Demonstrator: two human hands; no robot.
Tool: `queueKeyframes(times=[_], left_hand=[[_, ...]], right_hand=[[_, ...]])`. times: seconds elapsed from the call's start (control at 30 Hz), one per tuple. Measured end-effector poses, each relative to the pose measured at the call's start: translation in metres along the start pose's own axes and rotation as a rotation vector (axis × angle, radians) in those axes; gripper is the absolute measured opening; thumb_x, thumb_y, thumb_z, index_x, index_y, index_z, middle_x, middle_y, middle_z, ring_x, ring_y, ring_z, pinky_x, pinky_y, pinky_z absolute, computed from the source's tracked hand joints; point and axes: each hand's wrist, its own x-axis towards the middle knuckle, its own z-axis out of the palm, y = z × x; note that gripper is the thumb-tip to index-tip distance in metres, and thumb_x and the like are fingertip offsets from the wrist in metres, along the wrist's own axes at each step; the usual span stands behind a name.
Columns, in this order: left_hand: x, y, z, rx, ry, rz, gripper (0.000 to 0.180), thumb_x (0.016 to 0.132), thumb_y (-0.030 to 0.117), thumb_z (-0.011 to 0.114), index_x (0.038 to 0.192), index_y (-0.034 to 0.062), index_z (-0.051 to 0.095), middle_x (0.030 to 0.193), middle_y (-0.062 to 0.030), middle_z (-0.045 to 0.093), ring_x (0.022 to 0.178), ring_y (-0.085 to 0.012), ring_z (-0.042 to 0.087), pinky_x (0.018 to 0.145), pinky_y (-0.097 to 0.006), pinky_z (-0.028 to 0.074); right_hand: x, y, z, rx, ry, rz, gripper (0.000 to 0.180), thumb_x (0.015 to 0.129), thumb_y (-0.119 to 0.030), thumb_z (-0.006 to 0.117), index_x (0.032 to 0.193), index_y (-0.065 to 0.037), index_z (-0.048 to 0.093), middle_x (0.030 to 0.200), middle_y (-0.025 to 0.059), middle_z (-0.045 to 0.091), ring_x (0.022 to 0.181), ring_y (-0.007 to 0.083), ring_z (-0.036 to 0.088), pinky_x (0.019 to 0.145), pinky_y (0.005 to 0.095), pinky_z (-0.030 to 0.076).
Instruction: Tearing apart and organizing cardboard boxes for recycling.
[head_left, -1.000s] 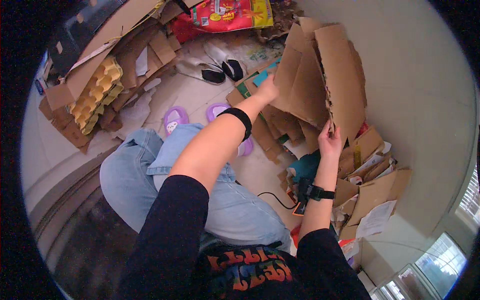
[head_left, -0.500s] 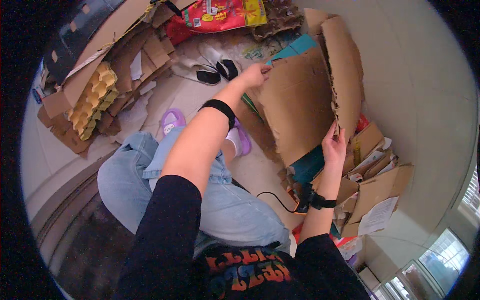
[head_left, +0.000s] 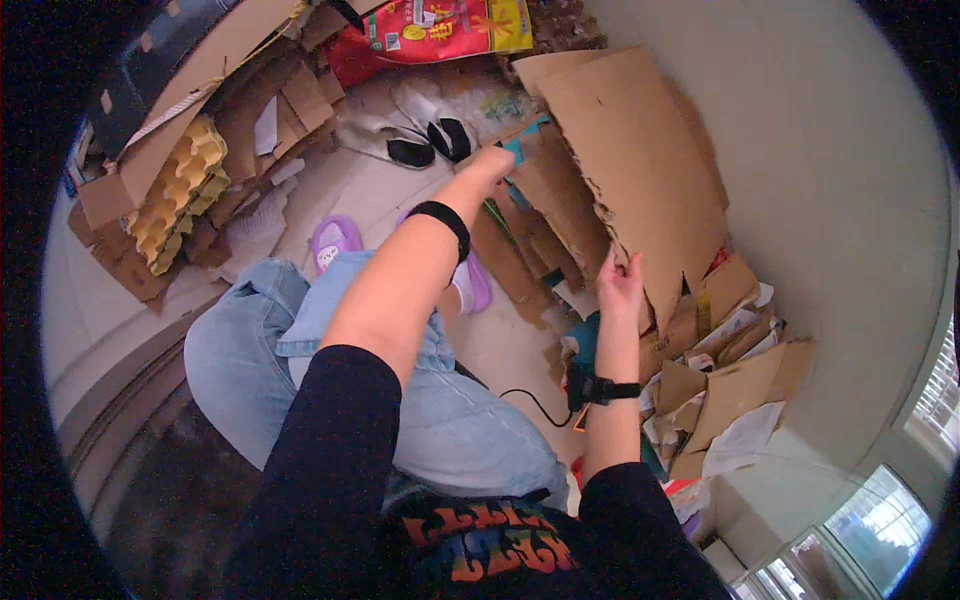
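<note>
A large brown cardboard sheet (head_left: 645, 170) leans over other pieces near the wall, its torn edge facing left. My right hand (head_left: 620, 285) pinches the near end of that edge between thumb and fingers. Farther off to the left, my left hand (head_left: 490, 165) is closed at the far end of a lower cardboard piece (head_left: 560, 205), beside a teal strip (head_left: 528, 138); its fingertips are partly hidden. Where the two brown pieces join, if they do, is covered by the upper sheet.
Stacked cardboard (head_left: 745, 400) stands along the wall at right. At upper left are more flattened boxes (head_left: 290, 110) and a yellow egg tray (head_left: 180, 200). Black-and-white shoes (head_left: 430, 145) and a red bag (head_left: 420, 35) lie beyond. A black cable (head_left: 535, 405) hangs by my right wrist.
The upright cardboard panel has swung left and now lies over the piece that faced up before. My right hand moved left with its edge; my left hand shifted slightly left and nearer.
</note>
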Motion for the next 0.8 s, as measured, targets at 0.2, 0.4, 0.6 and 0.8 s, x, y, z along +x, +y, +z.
queueKeyframes(times=[0.2, 0.4, 0.6, 0.8], left_hand=[[-0.006, 0.021, -0.018, -0.466, 0.173, 0.001, 0.03, 0.086, 0.024, 0.045, 0.108, 0.0047, 0.049, 0.094, -0.0141, 0.055, 0.084, -0.0314, 0.058, 0.073, -0.049, 0.048], [-0.031, 0.054, -0.005, -0.963, -0.064, 0.196, 0.052, 0.086, 0.033, 0.057, 0.125, 0.0044, 0.037, 0.105, -0.0162, 0.057, 0.094, -0.0272, 0.059, 0.077, -0.042, 0.05], [-0.014, 0.028, -0.011, -0.572, 0.079, 0.31, 0.039, 0.077, 0.006, 0.065, 0.111, 0.0029, 0.049, 0.099, -0.0104, 0.059, 0.088, -0.0215, 0.06, 0.068, -0.035, 0.052], [-0.023, 0.041, -0.005, -0.581, 0.091, 0.307, 0.036, 0.075, 0.001, 0.061, 0.109, 0.0038, 0.049, 0.094, -0.0083, 0.059, 0.077, -0.0179, 0.058, 0.061, -0.03, 0.048]], right_hand=[[0.033, 0.026, -0.034, -0.06, 0.182, -0.144, 0.037, 0.09, -0.024, 0.054, 0.118, 0.0, 0.051, 0.121, 0.0108, 0.055, 0.112, 0.0262, 0.052, 0.097, 0.0432, 0.044], [0.017, 0.036, -0.044, -0.037, 0.137, -0.049, 0.038, 0.091, -0.029, 0.052, 0.112, 0.002, 0.051, 0.115, 0.0119, 0.057, 0.108, 0.0259, 0.053, 0.092, 0.0381, 0.048], [-0.031, 0.034, -0.035, -0.561, 0.055, 0.301, 0.04, 0.092, -0.031, 0.052, 0.117, 0.0, 0.047, 0.119, 0.0181, 0.053, 0.111, 0.0306, 0.051, 0.098, 0.0432, 0.042], [-0.037, -0.045, 0.004, -1.443, 0.019, -0.266, 0.028, 0.085, -0.021, 0.057, 0.101, 0.002, 0.061, 0.09, 0.0122, 0.066, 0.079, 0.0229, 0.064, 0.074, 0.0313, 0.052]])
